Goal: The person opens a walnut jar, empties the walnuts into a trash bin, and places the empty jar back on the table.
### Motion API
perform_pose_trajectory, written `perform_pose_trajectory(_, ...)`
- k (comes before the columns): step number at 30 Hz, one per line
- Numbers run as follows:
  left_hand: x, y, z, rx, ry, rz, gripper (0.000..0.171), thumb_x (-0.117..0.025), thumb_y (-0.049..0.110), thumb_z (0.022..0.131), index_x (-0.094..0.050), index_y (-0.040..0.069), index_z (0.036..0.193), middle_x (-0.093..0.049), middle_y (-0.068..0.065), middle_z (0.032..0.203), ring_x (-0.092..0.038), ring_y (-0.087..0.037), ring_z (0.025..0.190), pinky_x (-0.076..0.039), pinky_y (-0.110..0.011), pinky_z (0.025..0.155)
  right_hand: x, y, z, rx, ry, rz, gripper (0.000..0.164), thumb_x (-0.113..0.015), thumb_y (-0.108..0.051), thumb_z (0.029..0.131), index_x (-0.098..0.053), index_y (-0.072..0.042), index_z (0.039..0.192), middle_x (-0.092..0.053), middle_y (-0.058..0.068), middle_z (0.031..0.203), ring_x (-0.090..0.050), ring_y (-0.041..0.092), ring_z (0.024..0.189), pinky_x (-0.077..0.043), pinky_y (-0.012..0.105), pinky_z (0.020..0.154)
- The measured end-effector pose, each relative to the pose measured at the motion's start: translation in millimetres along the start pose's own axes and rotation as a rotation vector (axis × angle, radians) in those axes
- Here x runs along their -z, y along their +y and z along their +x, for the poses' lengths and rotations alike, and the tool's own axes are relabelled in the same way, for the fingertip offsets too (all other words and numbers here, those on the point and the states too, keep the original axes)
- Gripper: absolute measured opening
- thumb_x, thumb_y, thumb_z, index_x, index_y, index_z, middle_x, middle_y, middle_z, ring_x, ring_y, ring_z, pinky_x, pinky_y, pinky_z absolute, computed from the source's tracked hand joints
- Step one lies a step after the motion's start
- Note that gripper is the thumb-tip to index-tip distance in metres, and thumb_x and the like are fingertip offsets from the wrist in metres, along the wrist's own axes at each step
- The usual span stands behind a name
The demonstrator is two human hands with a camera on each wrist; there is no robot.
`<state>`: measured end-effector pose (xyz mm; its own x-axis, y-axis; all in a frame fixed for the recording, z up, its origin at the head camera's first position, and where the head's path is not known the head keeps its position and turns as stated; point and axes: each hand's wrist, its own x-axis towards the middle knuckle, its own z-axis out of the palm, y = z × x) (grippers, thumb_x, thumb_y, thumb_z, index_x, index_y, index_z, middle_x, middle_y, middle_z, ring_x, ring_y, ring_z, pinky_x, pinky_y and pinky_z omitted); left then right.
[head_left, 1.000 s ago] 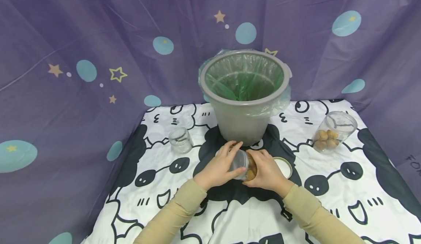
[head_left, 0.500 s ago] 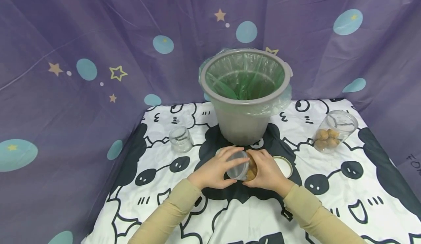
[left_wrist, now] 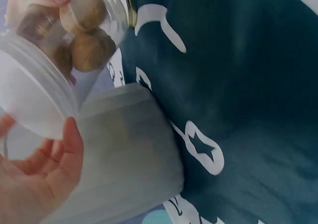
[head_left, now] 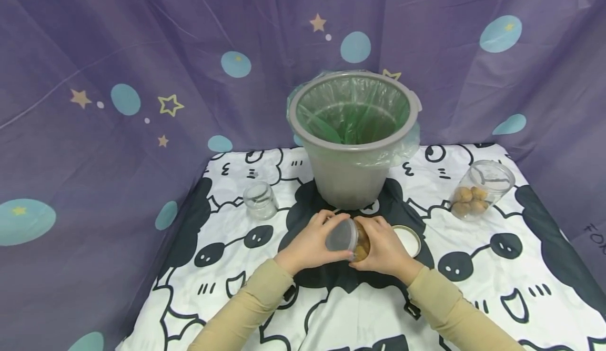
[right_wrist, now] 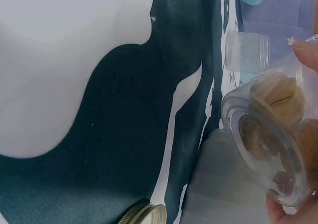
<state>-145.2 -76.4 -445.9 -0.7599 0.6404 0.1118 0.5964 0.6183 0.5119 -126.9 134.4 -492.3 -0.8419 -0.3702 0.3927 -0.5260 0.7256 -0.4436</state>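
- Fingers of the left hand [head_left: 310,246] have shifted: half a second ago they were splayed across the frosted lid [head_left: 342,235], and now they curl over its upper edge with the thumb at the lower rim.
- Right-hand grip looks unchanged: the right hand [head_left: 385,248] has its fingers clamped round the clear jar [head_left: 362,240], which lies on its side between the hands, in front of the bin [head_left: 347,182], lid end toward the left hand.
- Judging by the regrip, the step seems to be turning the lid on the jar; whether to tighten or loosen it, I cannot tell.
- Another twist probably calls for the right hand to keep the jar steady while the left holds the rim evenly; if the lid comes free, tipping could let the contents roll out.
- Inside the held jar are several brown walnuts [left_wrist: 92,50].
- Far right on the desk [head_left: 360,309], a taller jar [head_left: 492,180] with no lid visible holds more walnuts at its bottom.
- Over at the left, a small jar [head_left: 261,211] shows nothing inside.
- Green bag [head_left: 350,98] lines the bin; a gold-rimmed lid [head_left: 408,240] lies just beside the right hand.
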Motion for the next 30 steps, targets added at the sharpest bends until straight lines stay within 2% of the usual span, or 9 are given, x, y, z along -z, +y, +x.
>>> perform_pose_trajectory(6, -2.1, 10.5, 2.6, 0.155, 0.025, 0.013, 0.071, -0.067, 0.051, 0.083, -0.042, 0.017, 0.14, -0.052, -0.013, 0.118, -0.057, -0.022, 0.098, -0.053, -0.033, 0.079, -1, 2, 0, 0.005, 0.007, -0.007, 0.095, -0.092, -0.041, 0.047, -0.053, -0.002, 0.125, -0.062, 0.007, 0.114, -0.052, 0.026, 0.098, -0.048, 0.043, 0.082)
perform_pose_trajectory(9, -2.3, 12.5, 3.5, 0.184, 0.023, 0.017, 0.076, -0.066, 0.054, 0.082, -0.04, 0.013, 0.141, -0.05, -0.017, 0.123, -0.056, -0.025, 0.102, -0.053, -0.035, 0.08, -1, 2, -1, 0.0, 0.003, 0.001, 0.095, -0.092, -0.041, 0.047, -0.053, -0.004, 0.124, -0.062, 0.007, 0.114, -0.052, 0.025, 0.098, -0.048, 0.042, 0.082)
perform_pose_trajectory(12, -1.3, 10.6, 3.5, 0.178, 0.033, 0.02, 0.082, -0.067, 0.055, 0.08, -0.036, 0.013, 0.144, -0.046, -0.016, 0.13, -0.052, -0.027, 0.11, -0.052, -0.038, 0.084, -1, 3, -1, 0.0, 0.005, 0.005, 0.095, -0.092, -0.041, 0.046, -0.052, -0.005, 0.124, -0.062, 0.006, 0.114, -0.052, 0.025, 0.098, -0.049, 0.041, 0.081)
perform_pose_trajectory(15, 2.4, 6.3, 2.2, 0.111, 0.037, -0.013, 0.085, -0.072, 0.05, 0.078, -0.032, 0.02, 0.146, -0.037, -0.013, 0.14, -0.045, -0.028, 0.122, -0.05, -0.041, 0.09, 0, 3, -1, -0.005, 0.008, 0.008, 0.096, -0.092, -0.041, 0.045, -0.052, -0.005, 0.124, -0.062, 0.006, 0.114, -0.052, 0.024, 0.098, -0.05, 0.041, 0.081)
perform_pose_trajectory(18, 6.8, 1.4, 1.1, -0.018, 0.006, -0.04, 0.086, -0.077, 0.043, 0.076, -0.031, 0.026, 0.147, -0.026, -0.011, 0.149, -0.034, -0.03, 0.133, -0.048, -0.042, 0.094, 1, 3, -1, -0.012, 0.008, 0.007, 0.098, -0.093, -0.041, 0.044, -0.051, -0.005, 0.125, -0.061, 0.007, 0.114, -0.052, 0.024, 0.098, -0.05, 0.041, 0.08)
perform_pose_trajectory(21, 10.0, -2.8, -0.4, -0.161, -0.04, -0.013, 0.084, -0.08, 0.037, 0.075, -0.035, 0.027, 0.145, -0.021, -0.011, 0.152, -0.026, -0.031, 0.138, -0.048, -0.04, 0.095, 1, 3, -2, -0.011, 0.002, 0.008, 0.099, -0.093, -0.041, 0.044, -0.051, -0.004, 0.126, -0.061, 0.007, 0.115, -0.053, 0.025, 0.099, -0.05, 0.042, 0.081)
perform_pose_trajectory(24, 11.0, -5.5, -1.3, -0.269, -0.081, 0.03, 0.078, -0.079, 0.034, 0.076, -0.04, 0.025, 0.143, -0.021, -0.01, 0.153, -0.023, -0.03, 0.14, -0.047, -0.037, 0.097, 0, 3, -3, 0.002, 0.0, 0.014, 0.099, -0.093, -0.04, 0.044, -0.051, -0.004, 0.126, -0.061, 0.007, 0.114, -0.053, 0.024, 0.099, -0.05, 0.042, 0.081)
perform_pose_trajectory(27, 10.9, -6.4, -2.1, -0.323, -0.104, 0.048, 0.07, -0.078, 0.03, 0.079, -0.044, 0.024, 0.14, -0.023, -0.009, 0.152, -0.024, -0.03, 0.14, -0.044, -0.038, 0.102, -1, 3, -4, 0.019, 0.006, 0.016, 0.098, -0.093, -0.041, 0.045, -0.051, -0.004, 0.125, -0.061, 0.006, 0.113, -0.053, 0.024, 0.097, -0.05, 0.04, 0.08)
perform_pose_trajectory(30, 10.1, -6.6, -2.5, -0.33, -0.111, 0.049, 0.066, -0.076, 0.028, 0.081, -0.046, 0.023, 0.14, -0.027, -0.009, 0.151, -0.026, -0.031, 0.14, -0.042, -0.04, 0.104, -1, 4, -5, 0.033, 0.012, 0.011, 0.097, -0.093, -0.041, 0.045, -0.051, -0.005, 0.125, -0.061, 0.005, 0.112, -0.054, 0.024, 0.097, -0.05, 0.04, 0.08)
